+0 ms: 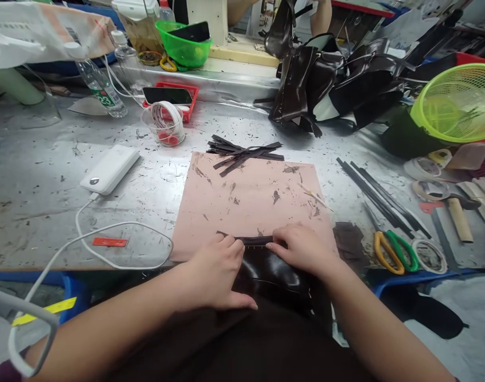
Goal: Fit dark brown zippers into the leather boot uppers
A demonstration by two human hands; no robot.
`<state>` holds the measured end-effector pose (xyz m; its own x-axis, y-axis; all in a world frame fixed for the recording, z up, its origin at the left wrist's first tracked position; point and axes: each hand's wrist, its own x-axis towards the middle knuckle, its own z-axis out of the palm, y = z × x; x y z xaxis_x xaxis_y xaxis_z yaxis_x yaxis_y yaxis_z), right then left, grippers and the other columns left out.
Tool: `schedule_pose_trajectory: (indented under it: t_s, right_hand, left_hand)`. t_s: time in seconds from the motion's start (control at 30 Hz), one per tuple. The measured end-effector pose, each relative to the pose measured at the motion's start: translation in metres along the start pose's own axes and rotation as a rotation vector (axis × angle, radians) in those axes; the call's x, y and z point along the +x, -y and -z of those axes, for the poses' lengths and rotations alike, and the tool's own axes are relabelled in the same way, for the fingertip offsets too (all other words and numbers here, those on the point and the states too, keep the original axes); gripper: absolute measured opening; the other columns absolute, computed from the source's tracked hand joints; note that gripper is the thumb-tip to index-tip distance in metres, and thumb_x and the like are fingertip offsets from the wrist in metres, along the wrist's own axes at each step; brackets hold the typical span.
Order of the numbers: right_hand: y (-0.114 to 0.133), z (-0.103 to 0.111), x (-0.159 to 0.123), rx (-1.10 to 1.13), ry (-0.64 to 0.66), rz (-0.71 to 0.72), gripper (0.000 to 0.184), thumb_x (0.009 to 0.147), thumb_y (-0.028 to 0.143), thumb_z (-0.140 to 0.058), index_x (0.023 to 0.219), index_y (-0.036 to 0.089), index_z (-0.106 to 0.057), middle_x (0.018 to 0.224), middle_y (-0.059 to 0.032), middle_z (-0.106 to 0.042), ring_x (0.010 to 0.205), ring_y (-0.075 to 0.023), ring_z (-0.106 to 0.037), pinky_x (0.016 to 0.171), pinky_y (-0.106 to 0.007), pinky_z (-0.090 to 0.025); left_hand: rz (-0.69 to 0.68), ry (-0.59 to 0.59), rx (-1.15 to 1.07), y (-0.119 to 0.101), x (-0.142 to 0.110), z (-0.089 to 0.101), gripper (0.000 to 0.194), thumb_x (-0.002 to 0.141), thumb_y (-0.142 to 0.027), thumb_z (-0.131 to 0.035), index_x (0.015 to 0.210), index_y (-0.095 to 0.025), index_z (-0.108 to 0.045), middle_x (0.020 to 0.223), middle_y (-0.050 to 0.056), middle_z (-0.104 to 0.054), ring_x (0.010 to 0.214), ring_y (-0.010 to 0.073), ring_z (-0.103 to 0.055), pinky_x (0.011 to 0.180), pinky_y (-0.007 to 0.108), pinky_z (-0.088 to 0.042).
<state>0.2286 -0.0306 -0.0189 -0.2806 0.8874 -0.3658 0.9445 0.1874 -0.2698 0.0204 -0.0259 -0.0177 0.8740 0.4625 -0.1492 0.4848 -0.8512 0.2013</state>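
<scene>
A glossy dark brown leather piece [270, 270] lies over the front edge of the bench, with light stitch-like marks along its top. Along that edge runs a narrow black strip [258, 241]. My left hand [220, 270] presses the strip's left part with its fingers curled, thumb stretched toward me. My right hand [301, 246] pinches the strip and the leather edge at the right end. Both hands rest at the near side of a pink board [246, 201]. More black strips [246, 151] lie crossed at the board's far edge.
Scissors [393, 252] and several black strips [377, 193] lie at the right. A white power bank [109, 170] with a cable is at the left. Behind are stacked leather pieces [301, 79], a green basket [186, 45] and another person's arm [320, 18].
</scene>
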Motion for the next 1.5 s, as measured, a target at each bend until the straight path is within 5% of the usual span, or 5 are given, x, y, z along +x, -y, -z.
schedule_pose_trajectory:
  t_s: [0.23,0.6,0.8,1.1,1.5]
  right_hand:
    - [-0.001,-0.006,0.003,0.06,-0.051,-0.041,0.028,0.081,0.03,-0.047,0.055,0.018,-0.046,0.056,0.0023,-0.056,0.056,-0.0117,-0.048,0.07,-0.029,-0.031]
    - [0.012,-0.006,-0.001,-0.136,-0.058,-0.046,0.023,0.083,0.027,-0.042,0.07,0.018,-0.059,0.075,-0.0042,-0.066,0.074,-0.0186,-0.055,0.074,-0.034,-0.029]
    - [-0.001,0.004,-0.018,-0.288,-0.118,-0.195,0.027,0.076,0.041,-0.051,0.077,0.015,-0.061,0.078,-0.0096,-0.065,0.085,-0.0262,-0.054,0.081,-0.04,-0.029]
    - [-0.006,0.018,-0.047,0.267,-0.366,-0.181,0.007,0.074,0.026,-0.055,0.075,0.02,-0.057,0.068,0.0003,-0.062,0.065,-0.0149,-0.056,0.056,-0.023,-0.037]
    - [0.004,0.016,-0.064,0.814,-0.649,-0.099,0.011,0.069,0.029,-0.059,0.074,0.019,-0.057,0.074,-0.0016,-0.065,0.071,-0.0175,-0.059,0.065,-0.027,-0.045]
  left_hand:
    - [-0.022,0.068,-0.026,0.001,0.009,0.003,0.092,0.063,-0.079,-0.035,0.123,-0.01,-0.046,0.098,0.013,-0.058,0.085,0.0257,-0.051,0.078,0.036,-0.034]
    - [-0.117,0.2,0.039,-0.02,0.033,0.012,0.081,0.065,-0.074,-0.041,0.099,-0.003,-0.061,0.096,0.019,-0.058,0.086,0.0289,-0.051,0.075,0.038,-0.037]
    - [-0.075,0.264,-0.082,-0.01,0.048,0.019,0.042,0.082,-0.047,-0.042,0.1,-0.013,-0.058,0.094,0.011,-0.061,0.085,0.0245,-0.054,0.073,0.035,-0.04]
    - [0.05,0.51,-0.629,0.04,0.099,0.03,0.024,0.066,-0.035,-0.063,0.083,-0.019,-0.057,0.076,-0.003,-0.056,0.07,0.0134,-0.052,0.057,0.021,-0.037]
    - [0.125,0.272,-1.001,0.016,0.061,0.062,0.02,0.066,-0.033,-0.062,0.067,-0.015,-0.054,0.059,-0.005,-0.048,0.057,0.0082,-0.044,0.053,0.018,-0.034]
